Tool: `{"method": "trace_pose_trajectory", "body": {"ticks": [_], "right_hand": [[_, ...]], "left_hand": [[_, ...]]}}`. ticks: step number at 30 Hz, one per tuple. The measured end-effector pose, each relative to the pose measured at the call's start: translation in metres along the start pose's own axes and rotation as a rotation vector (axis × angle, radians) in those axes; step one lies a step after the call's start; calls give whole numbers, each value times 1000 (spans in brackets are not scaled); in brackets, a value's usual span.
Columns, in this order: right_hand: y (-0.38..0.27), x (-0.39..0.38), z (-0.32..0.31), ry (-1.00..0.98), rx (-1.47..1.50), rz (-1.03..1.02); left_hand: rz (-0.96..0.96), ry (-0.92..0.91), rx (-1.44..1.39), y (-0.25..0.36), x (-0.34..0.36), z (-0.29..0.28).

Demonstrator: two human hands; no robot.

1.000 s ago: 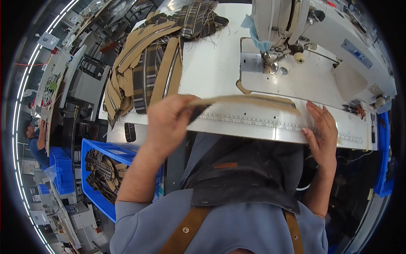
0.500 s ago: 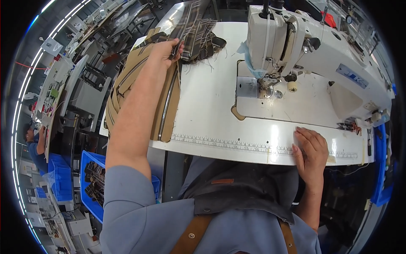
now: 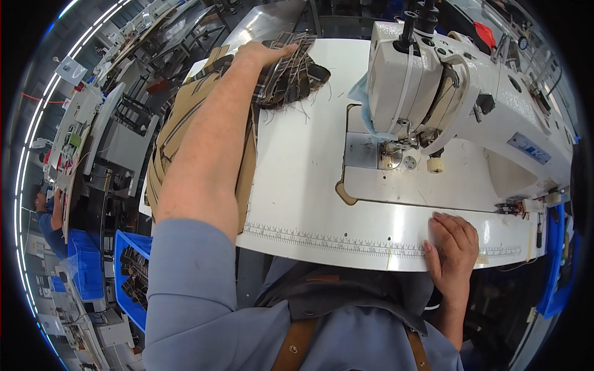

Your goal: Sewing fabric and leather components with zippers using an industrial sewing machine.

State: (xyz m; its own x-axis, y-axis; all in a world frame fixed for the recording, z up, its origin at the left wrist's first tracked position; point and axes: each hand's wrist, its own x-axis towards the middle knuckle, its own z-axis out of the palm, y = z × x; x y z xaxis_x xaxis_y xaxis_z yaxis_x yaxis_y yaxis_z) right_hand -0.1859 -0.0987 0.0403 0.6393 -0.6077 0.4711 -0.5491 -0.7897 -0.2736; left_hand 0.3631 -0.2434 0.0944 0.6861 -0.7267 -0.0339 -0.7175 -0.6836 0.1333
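My left hand (image 3: pixel 265 53) reaches to the far left of the white sewing table (image 3: pixel 297 154), over a frayed pile of dark plaid fabric pieces (image 3: pixel 281 80). Its thumb stretches out to the right across the loose threads, while the other fingers are mostly hidden. Beneath my left forearm lie tan fabric pieces (image 3: pixel 179 117) with dark stripes, stacked along the table's left edge. My right hand (image 3: pixel 455 247) rests flat near the front edge, fingers stretched out on the printed ruler strip (image 3: pixel 328 245), holding nothing.
A white sewing machine (image 3: pixel 476 99) stands on the right, a pale blue cloth (image 3: pixel 364 102) hanging at its head. Left of the table, a blue bin (image 3: pixel 133 309) holds more plaid pieces. A person (image 3: pixel 52 222) sits at a bench farther left. Another blue bin (image 3: pixel 554 266) stands at far right.
The plaid piece pinched and raised in my left hand has come down onto the pile, and that hand has opened over it. The whole view has shifted slightly; my right hand stays put.
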Motion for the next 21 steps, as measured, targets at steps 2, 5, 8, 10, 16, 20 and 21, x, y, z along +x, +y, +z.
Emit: {"method": "trace_pose_trajectory", "body": {"ticks": [2,5,8,10,16,20,21], "right_hand": [[0,2,-1,-3,14,-9],[3,0,-2,-19,-2,19],[1,1,-2,-20,12,17],[3,0,-1,-27,17,16],[4,-4,-2,-21,-1,22],[2,-3,1,7,-8,1],[1,-3,0,14,-10,-8]], "left_hand": [[-86,-44,-146,-3,19,15],[-21,-60,109,54,-9,26],[-45,-19,-19,79,-19,30],[-36,-46,-21,94,-23,32],[-6,-88,-41,119,-42,43],[-38,-142,-66,101,-57,27],[-7,-176,-9,97,-55,26]]}}
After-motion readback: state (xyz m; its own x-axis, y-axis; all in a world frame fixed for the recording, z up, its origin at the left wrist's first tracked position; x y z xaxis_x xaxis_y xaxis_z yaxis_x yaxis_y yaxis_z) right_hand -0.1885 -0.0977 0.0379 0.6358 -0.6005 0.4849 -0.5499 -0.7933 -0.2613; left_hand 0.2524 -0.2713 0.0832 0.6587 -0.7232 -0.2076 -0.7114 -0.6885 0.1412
